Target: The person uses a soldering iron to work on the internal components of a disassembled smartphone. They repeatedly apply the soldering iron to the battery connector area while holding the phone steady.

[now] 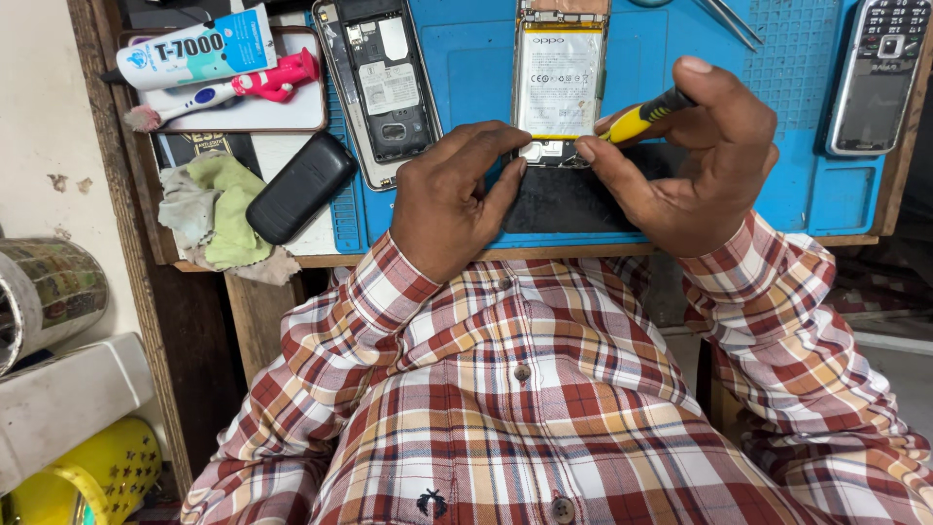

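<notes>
The opened smartphone [558, 83] lies back-off on the blue repair mat [466, 58] at the near edge of the table [243, 261], white battery exposed; the left hand [449, 199] pins its lower end, fingers curled with the index tip pressed right at the bottom board; the right hand [702, 160] pinches a yellow-handled screwdriver [641, 117], fingers closed tight round the grip, tip angled down towards that same bottom edge, though the very point is hidden behind the fingertips; to do this well, I'd judge, the driver wants to sit square and the holding hand must stop the phone sliding on the mat. Around it: a second opened phone [381, 83] just to the left, a black phone [301, 187] beside a green cloth [219, 209], a glue tube [199, 47] and pink toothbrush [233, 89] on a tray, a keypad phone [880, 73] far right, tweezers [734, 19] up top; nothing crowds the hands, but the second phone lies close.
</notes>
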Motion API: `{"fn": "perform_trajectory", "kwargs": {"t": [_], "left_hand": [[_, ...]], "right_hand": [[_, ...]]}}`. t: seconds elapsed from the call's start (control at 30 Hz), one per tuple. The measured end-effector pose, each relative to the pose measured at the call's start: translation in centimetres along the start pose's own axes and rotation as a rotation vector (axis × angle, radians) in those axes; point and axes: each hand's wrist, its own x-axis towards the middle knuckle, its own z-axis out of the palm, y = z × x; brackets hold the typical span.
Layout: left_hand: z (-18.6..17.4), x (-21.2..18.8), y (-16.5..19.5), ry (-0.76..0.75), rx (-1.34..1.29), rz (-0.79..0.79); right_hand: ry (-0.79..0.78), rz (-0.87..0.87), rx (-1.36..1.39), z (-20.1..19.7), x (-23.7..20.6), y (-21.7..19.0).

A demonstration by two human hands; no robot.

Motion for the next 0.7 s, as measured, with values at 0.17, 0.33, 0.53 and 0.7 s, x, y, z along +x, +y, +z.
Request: {"fn": "perform_trajectory", "kwargs": {"t": [0.17, 0.33, 0.53, 0.7], "left_hand": [[-0.01, -0.04, 0.03, 0.001, -0.002, 0.004], [0.02, -0.04, 0.06, -0.003, -0.006, -0.007], [-0.03, 0.09, 0.13, -0.004, 0.004, 0.003], [0.06, -0.05, 0.2, 0.033, 0.011, 0.052]], "right_hand": [[0.008, -0.017, 0.022, 0.36, 0.1, 0.0], [0.001, -0.029, -0.01, 0.31, 0.01, 0.04], [-0.005, -0.01, 0.028, 0.12, -0.17, 0.08], [0.01, 0.0, 0.076, -0.03, -0.36, 0.28]]}}
